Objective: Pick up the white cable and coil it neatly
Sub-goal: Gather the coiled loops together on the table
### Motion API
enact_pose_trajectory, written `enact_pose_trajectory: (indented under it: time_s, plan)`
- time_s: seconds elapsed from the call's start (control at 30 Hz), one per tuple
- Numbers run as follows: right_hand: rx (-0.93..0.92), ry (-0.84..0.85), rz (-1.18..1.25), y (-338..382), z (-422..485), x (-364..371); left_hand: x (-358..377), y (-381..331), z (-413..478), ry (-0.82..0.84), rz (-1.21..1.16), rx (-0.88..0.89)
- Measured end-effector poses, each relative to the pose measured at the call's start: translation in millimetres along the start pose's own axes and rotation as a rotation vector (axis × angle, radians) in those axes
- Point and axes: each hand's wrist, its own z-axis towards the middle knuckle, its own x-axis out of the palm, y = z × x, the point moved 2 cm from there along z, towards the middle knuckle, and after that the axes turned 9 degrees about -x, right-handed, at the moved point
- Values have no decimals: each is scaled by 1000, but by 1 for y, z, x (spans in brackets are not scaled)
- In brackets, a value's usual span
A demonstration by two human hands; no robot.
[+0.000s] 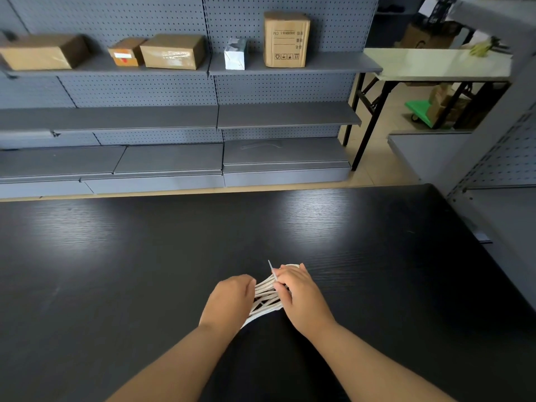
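The white cable (265, 297) is gathered into a bundle of several loops, stretched between my two hands just above the black table (116, 271). My left hand (230, 300) grips the left end of the bundle with curled fingers. My right hand (301, 294) holds the right end, its fingers pinching the strands. A thin white tip sticks up beside the right thumb. Both hands hide the loop ends.
Grey pegboard shelving (217, 91) stands beyond the table's far edge, with cardboard boxes (285, 39) on its top shelf. A folding table (441, 63) stands at the back right, and another grey shelf unit (499, 169) borders the table's right side.
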Motion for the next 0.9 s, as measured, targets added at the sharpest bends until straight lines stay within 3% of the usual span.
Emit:
enact_pose_trajectory:
  time_s: [0.3,0.6,0.73,0.9]
  plan:
    - [11,-24,-24,3,1,2,-9,-17,18,34,-233,-307]
    - [28,-9,-32,6,2,-1,-15,-18,30,191,10,-527]
    - [51,-7,-34,7,3,-3,-15,-22,27,181,47,-544]
    - [84,-17,-17,10,6,-6,-1,-21,22,52,-231,-385]
